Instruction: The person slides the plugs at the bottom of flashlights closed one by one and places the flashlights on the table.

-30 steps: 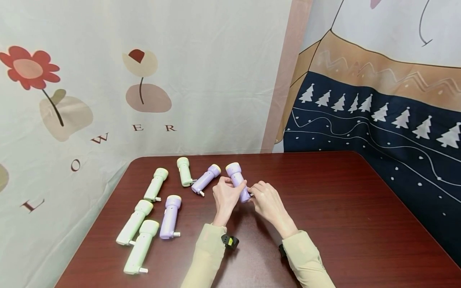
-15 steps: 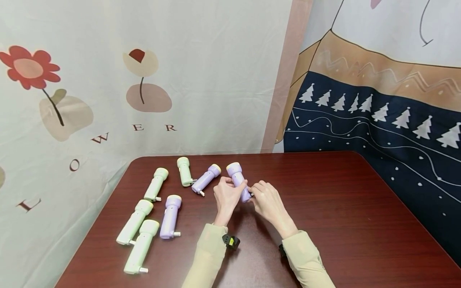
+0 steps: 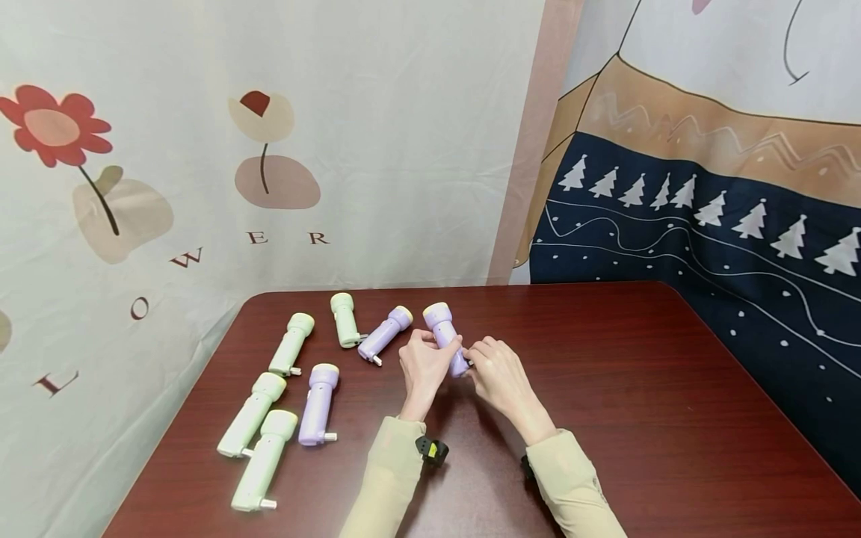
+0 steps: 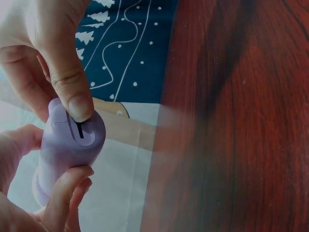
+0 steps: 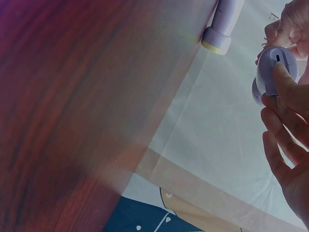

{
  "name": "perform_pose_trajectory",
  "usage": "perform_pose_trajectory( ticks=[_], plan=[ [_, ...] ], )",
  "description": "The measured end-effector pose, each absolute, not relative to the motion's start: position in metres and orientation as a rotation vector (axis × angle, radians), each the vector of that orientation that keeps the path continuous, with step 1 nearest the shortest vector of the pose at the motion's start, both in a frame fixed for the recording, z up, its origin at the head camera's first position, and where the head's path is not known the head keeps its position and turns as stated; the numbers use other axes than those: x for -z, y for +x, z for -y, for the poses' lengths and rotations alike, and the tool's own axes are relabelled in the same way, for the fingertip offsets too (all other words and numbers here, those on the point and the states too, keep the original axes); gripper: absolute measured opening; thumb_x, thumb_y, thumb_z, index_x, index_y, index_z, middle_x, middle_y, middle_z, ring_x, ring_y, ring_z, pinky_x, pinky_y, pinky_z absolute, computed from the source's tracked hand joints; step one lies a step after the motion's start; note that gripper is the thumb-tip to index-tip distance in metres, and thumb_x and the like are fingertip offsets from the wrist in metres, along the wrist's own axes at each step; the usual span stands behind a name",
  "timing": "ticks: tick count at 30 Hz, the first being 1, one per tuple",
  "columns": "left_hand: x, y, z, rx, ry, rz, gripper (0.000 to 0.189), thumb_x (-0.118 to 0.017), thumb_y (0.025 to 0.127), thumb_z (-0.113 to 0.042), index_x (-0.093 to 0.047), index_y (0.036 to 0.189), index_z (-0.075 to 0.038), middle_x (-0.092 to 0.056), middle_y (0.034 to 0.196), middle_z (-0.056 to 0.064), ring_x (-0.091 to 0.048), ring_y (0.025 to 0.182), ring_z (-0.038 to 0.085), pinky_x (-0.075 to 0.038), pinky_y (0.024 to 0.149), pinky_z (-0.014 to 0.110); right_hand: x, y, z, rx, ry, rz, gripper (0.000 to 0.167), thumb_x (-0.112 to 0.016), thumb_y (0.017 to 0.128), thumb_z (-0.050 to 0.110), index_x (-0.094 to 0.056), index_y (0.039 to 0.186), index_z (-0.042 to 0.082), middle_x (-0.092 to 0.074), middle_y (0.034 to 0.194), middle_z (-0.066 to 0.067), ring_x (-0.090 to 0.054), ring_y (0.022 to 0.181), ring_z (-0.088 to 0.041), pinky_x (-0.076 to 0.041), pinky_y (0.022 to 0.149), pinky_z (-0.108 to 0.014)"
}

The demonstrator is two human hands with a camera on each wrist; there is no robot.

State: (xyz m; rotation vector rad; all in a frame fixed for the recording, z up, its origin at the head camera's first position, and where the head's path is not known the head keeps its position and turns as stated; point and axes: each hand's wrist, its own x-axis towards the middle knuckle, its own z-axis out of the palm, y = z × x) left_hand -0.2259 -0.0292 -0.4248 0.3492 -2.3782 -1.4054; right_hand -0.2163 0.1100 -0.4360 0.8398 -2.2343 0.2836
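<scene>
Clutter starts at your left, where the outermost green flashlight (image 3: pixel 251 415) has its end peg just beside the front green flashlight (image 3: pixel 262 467); a careless sleeve could knock both. Beyond them lies the upper green flashlight (image 3: pixel 290 345), then the lone purple flashlight (image 3: pixel 318 407), its peg sticking out to the right. Farther back, the rear green flashlight (image 3: pixel 345 321) sits just beside the tilted purple flashlight (image 3: pixel 385 335), so nudging one would probably shift the other.

Next comes your left hand (image 3: pixel 425 370), grasping the body of the held purple flashlight (image 3: pixel 439 321), which you have near the far side of the table (image 3: pixel 673 418). Its yellow-rimmed head points away from you. If those fingertips loosen, the smooth, rounded barrel could roll in your grasp or slip.

Your right hand (image 3: pixel 501 377) pinches the tail end, thumb at the dark slot (image 4: pixel 80 131), fingers around the metal peg (image 5: pixel 277 101). Pushing off-centre there could let your thumb skid or twist the barrel against the left-hand hold; sideways force might bend the peg. Your thumb covers part of the slot, so you could misjudge its alignment.
</scene>
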Motion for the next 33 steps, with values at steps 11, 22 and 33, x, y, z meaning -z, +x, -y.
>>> perform_pose_trajectory(
  ticks=[11,22,33],
  plan=[
    [0.4249,-0.2253,0.029,1.413,0.347,2.371,0.042,-0.08,0.066,-0.039,-0.064,0.088,-0.006,-0.074,0.073,0.007,-0.069,0.073,0.022,-0.049,0.064,0.033,0.4364,-0.2168,-0.1096,-0.277,0.844,2.221,0.026,-0.082,0.062,0.005,-0.071,0.086,0.006,-0.066,0.077,-0.001,-0.055,0.073,-0.017,-0.044,0.065,-0.028],
    [0.4231,-0.2247,0.0294,1.405,0.362,2.374,0.042,-0.08,0.067,-0.04,-0.064,0.087,-0.007,-0.073,0.074,0.008,-0.069,0.074,0.022,-0.049,0.065,0.034,0.4362,-0.2159,-0.109,-0.266,0.84,2.216,0.025,-0.082,0.063,0.006,-0.071,0.085,0.006,-0.065,0.076,-0.001,-0.055,0.072,-0.017,-0.043,0.064,-0.028],
    [0.4238,-0.2243,0.0304,1.419,0.361,2.375,0.042,-0.079,0.067,-0.04,-0.065,0.088,-0.007,-0.074,0.074,0.007,-0.069,0.074,0.021,-0.049,0.065,0.033,0.435,-0.2154,-0.1077,-0.265,0.842,2.199,0.024,-0.082,0.062,0.006,-0.07,0.083,0.005,-0.064,0.074,-0.002,-0.053,0.071,-0.017,-0.042,0.063,-0.028]
  ],
)
